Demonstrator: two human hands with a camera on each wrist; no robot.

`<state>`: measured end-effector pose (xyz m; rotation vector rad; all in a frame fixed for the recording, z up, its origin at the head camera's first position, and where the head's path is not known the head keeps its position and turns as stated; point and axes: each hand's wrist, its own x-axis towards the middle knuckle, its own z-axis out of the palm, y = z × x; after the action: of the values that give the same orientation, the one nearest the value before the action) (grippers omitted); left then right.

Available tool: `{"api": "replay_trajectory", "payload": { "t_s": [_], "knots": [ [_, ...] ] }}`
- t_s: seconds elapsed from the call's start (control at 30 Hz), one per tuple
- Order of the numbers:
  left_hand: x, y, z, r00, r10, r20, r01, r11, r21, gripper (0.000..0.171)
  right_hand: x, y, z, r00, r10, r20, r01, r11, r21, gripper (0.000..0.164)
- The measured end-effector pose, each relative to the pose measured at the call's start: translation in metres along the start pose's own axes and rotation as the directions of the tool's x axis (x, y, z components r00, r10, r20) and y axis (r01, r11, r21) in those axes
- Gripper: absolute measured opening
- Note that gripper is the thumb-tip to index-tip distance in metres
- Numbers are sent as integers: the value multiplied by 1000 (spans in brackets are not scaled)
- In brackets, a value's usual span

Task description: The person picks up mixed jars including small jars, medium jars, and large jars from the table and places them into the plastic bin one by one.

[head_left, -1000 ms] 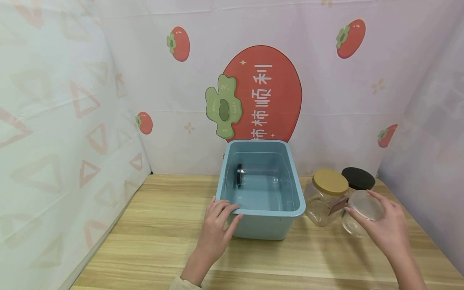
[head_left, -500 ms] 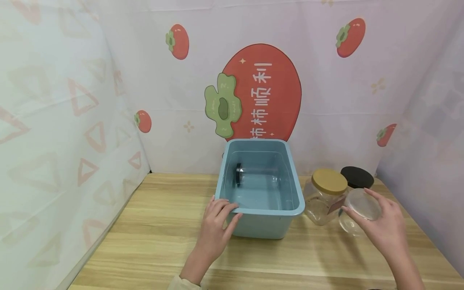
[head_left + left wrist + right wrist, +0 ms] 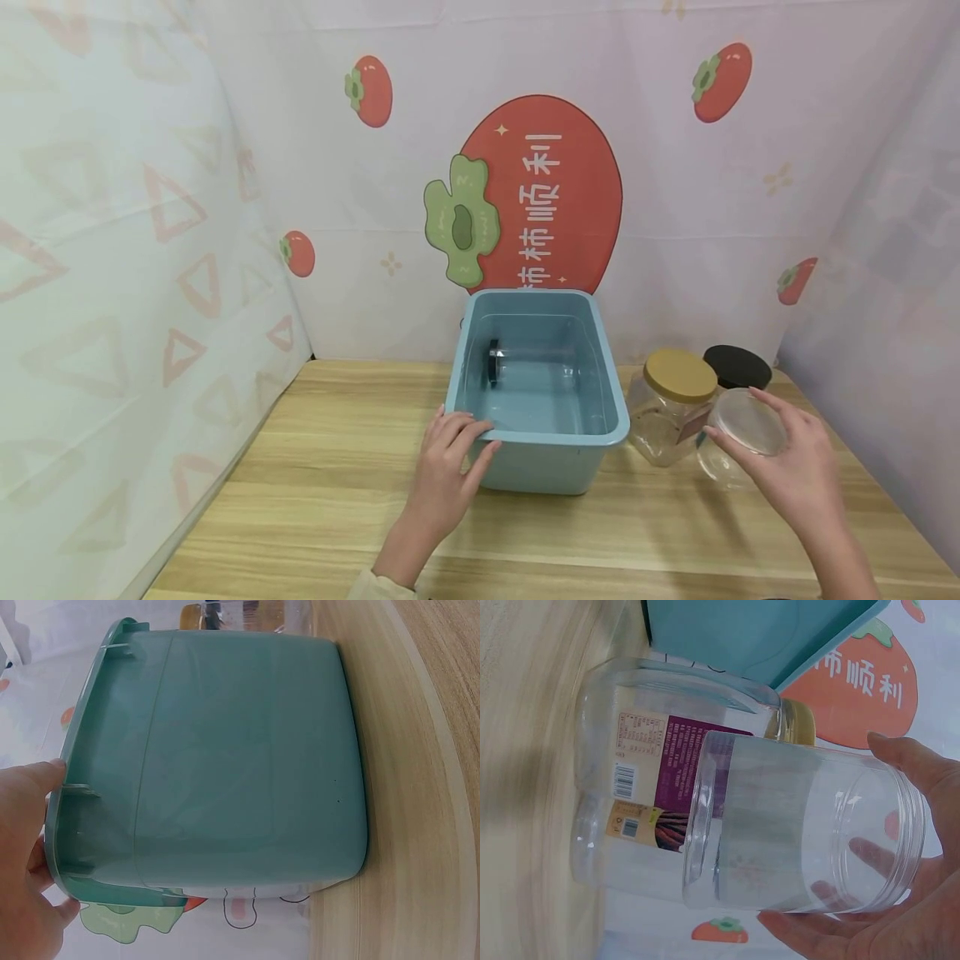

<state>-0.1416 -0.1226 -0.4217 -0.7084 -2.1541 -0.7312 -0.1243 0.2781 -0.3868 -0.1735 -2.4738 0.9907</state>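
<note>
A light blue plastic bin point(image 3: 540, 467) stands on the wooden table. My left hand point(image 3: 441, 479) grips its near left rim, thumb outside and fingers over the edge; the left wrist view shows the bin's outer wall point(image 3: 247, 757) beside that hand point(image 3: 26, 847). With my right hand point(image 3: 798, 467) I hold a clear jar point(image 3: 720, 458) by its top, thumb and fingers spread around it. Seen from the right wrist, this jar point(image 3: 772, 825) has a ribbed neck, and its base appears raised off the table. Whether it has a clear lid I cannot tell.
Left of the held jar stands a clear jar with a gold lid point(image 3: 681, 375). Behind is another with a black lid point(image 3: 738, 367). Inside the bin lies a clear container with a black lid point(image 3: 493, 362), on its side. A printed cloth point(image 3: 375, 292) hangs behind the table.
My right hand and the clear jar have shifted slightly left. My left hand keeps its grip on the bin's rim, and the bin has hardly moved.
</note>
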Motion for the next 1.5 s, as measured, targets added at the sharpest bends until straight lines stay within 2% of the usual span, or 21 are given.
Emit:
{"api": "replay_trajectory", "payload": {
  "t_s": [0.53, 1.13, 1.5],
  "knots": [
    [0, 0, 1, 1000, 3, -11, -3, 1000, 15, 22, 4, -8, -5, 999, -45, 23, 45, 999, -20, 78],
    [2, 3, -1, 1000, -19, 17, 19, 1000, 2, 22, 10, -15, -7, 993, -109, 43, 109, 994, -13, 77],
    [1, 2, -2, 1000, -25, 17, 25, 1000, 0, 22, 14, -20, -10, 991, -110, 81, 111, 994, -17, 78]
  ]
}}
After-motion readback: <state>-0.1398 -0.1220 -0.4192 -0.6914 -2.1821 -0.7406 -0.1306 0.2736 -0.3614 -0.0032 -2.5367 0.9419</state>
